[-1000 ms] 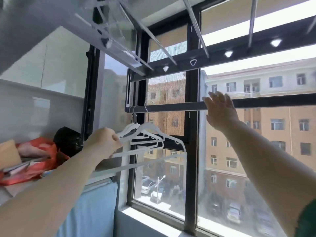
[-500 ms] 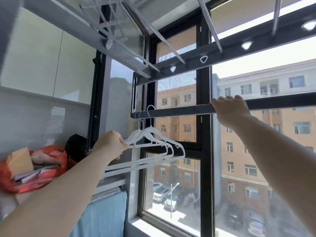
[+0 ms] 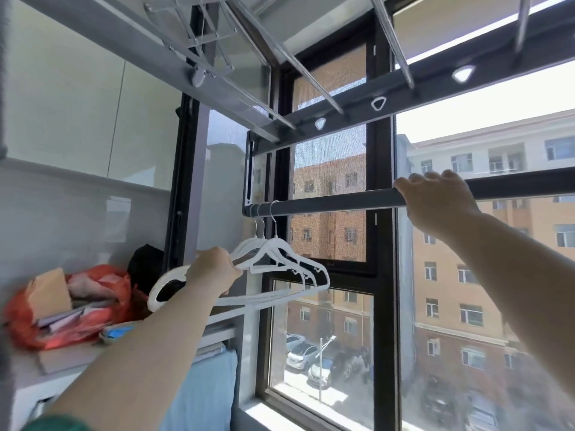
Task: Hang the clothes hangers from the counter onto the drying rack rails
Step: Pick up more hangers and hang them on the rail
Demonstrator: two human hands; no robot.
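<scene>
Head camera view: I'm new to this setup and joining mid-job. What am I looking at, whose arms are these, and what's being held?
There is no machine here. A person wears one wide-angle camera on the head, so you are looking along their own bare arms. The left hand grips the shoulder of a bunch of white hangers, whose hooks sit over the rail of the drying rack near its left end. The right hand curls over that same rail further right. More rack bars run overhead. Low on the left, the counter carries a red bag stuffed with papers; that part is blurred.
</scene>
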